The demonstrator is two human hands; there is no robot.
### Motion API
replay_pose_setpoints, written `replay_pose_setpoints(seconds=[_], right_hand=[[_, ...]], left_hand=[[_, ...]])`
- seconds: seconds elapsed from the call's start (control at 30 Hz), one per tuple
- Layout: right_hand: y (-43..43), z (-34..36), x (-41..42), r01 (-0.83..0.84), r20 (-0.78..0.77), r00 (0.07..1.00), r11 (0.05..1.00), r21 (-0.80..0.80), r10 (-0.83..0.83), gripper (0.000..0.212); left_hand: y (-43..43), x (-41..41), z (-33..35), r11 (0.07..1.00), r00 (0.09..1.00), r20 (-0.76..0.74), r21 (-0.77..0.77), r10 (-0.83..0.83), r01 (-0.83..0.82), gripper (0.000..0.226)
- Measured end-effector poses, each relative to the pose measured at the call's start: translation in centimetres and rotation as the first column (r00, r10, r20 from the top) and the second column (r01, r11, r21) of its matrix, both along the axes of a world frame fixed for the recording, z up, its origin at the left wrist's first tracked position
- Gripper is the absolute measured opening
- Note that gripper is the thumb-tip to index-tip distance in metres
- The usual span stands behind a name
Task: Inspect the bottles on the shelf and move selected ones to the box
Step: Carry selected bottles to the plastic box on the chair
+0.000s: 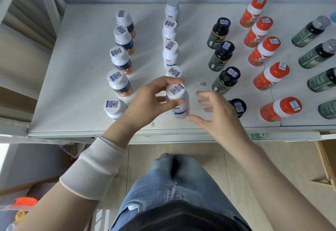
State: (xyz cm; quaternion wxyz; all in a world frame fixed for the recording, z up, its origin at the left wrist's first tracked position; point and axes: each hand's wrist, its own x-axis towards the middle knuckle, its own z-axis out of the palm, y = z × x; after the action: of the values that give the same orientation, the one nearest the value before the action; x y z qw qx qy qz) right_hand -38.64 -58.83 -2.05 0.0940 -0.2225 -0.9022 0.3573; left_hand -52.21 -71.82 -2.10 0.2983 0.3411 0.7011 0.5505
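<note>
A white shelf point(76, 85) carries rows of bottles with code stickers on their caps. My left hand point(151, 100) grips the front white bottle point(179, 101) of the middle white row point(170, 52) just below its cap, thumb in front and fingers behind. My right hand point(216, 114) hovers just right of that bottle, fingers spread and slightly blurred, holding nothing. I cannot tell whether the bottle stands on the shelf or is lifted.
Left of the held bottle stands a row of white-capped bottles with dark and orange labels point(119, 83). To the right are rows of black bottles point(224, 80), orange-capped bottles point(271, 76) and dark green bottles point(320, 80). A wooden frame point(325, 160) shows at lower right.
</note>
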Motion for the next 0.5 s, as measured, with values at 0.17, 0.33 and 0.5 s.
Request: replay_pose_setpoints(seconds=[0.17, 0.33, 0.5], right_hand=[[2.2, 1.9, -1.6, -0.072, 0.117, 0.992, 0.961, 0.268, 0.042, 0.044], [2.3, 2.8, -3.1, -0.138, 0.196, 0.978, 0.929, 0.343, 0.073, 0.043], [2.2, 3.4, -3.9, -0.211, 0.326, 0.943, 0.888, 0.409, 0.074, 0.047]], left_hand=[[0.0, -0.1, -1.7, 0.982, 0.933, -0.309, -0.11, -0.183, 0.156, 0.043], [0.3, -0.4, -3.1, 0.963, 0.859, -0.438, -0.177, -0.263, 0.205, 0.044], [0.3, -0.5, -3.3, 0.954, 0.808, -0.513, -0.222, -0.291, 0.202, 0.045]])
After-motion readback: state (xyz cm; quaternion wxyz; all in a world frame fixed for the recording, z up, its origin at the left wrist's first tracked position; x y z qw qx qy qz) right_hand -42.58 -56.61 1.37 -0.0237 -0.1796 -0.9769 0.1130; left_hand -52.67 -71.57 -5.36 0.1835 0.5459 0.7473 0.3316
